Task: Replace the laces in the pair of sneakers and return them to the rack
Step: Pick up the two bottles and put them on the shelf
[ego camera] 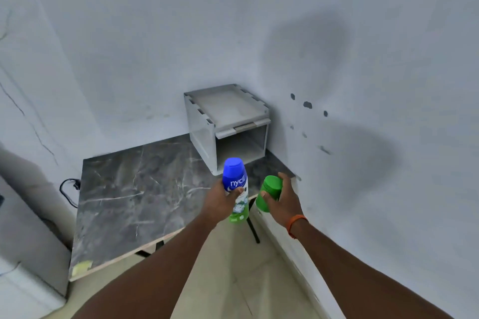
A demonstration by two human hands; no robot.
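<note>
My left hand (220, 202) grips a tall powder bottle (235, 184) with a blue cap and a white and green body, held upright above the table's right front corner. My right hand (283, 199) grips a small green container (269, 193) just to the right of the bottle. A grey box-shaped rack (204, 137) with an open front and a flat top stands in the table's far right corner against the wall; its inside looks bare. No sneakers or laces are in view.
The dark marble-patterned table (124, 194) stands on thin black legs over a pale tiled floor. White walls close in behind and on the right. A black cable (68, 189) hangs left of the table, beside a white appliance (28, 254).
</note>
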